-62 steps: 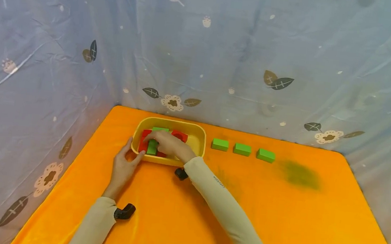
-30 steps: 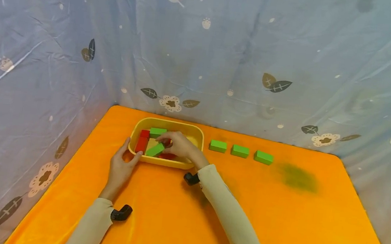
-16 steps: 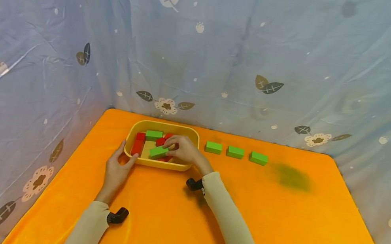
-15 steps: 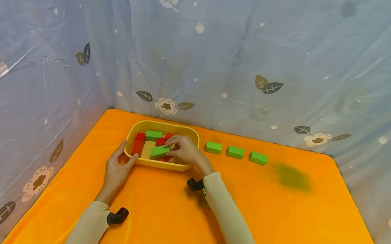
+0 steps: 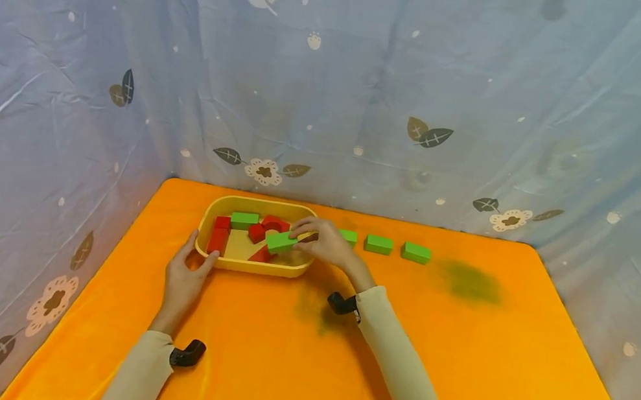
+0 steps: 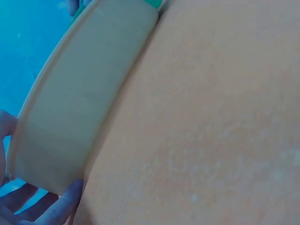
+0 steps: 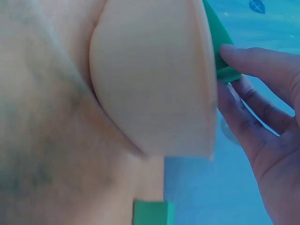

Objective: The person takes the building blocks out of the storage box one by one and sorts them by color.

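Observation:
My right hand pinches a green rectangular block between thumb and fingers, raised by the right part of a yellow bin. In the right wrist view, the green block shows beyond the bin's rim. At the bin's left near corner, my left hand grips the bin with thumb and fingers on its outside. Inside lie a green block, a long red block, a small red block, a red arch, a red piece and a red wedge.
Three green blocks stand in a row right of the bin: the nearest block partly behind my right hand, a middle block and an end block. An orange cloth covers the table. A patterned curtain hangs behind.
My right hand has taken hold of a green block in the left part of the bin and brought it up and rightward. My left hand keeps its hold on the bin's corner.

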The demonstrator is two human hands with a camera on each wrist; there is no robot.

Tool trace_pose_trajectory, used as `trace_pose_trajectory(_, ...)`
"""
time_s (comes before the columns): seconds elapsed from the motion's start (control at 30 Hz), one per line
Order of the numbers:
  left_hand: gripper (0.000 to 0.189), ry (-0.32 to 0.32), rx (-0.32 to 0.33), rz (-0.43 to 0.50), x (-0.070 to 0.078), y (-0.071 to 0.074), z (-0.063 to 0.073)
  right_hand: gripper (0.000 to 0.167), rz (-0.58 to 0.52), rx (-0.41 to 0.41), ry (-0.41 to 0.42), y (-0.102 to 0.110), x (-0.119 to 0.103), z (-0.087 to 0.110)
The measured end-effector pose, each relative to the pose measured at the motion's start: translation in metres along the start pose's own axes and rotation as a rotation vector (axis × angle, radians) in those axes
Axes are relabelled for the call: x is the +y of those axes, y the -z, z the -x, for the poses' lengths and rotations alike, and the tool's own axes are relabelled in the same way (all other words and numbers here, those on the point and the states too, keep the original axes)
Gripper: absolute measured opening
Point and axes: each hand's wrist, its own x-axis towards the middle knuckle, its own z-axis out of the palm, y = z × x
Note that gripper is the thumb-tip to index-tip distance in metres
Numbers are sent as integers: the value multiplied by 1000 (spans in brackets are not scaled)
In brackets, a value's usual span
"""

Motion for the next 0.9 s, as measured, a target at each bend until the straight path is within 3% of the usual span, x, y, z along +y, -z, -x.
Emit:
trace_pose_trajectory(0.3,75,18,-2,6,1,-1,0,20,-17,83,-68,30,0,24)
trace_pose_trajectory(0.53,75,11,2,-3,0,-1,0,19,-94,159,-98,50,18,47)
trace_pose_trajectory(0.9,75,17,8,-9,2,-1,0,22,-75,259,-178,90,43,98)
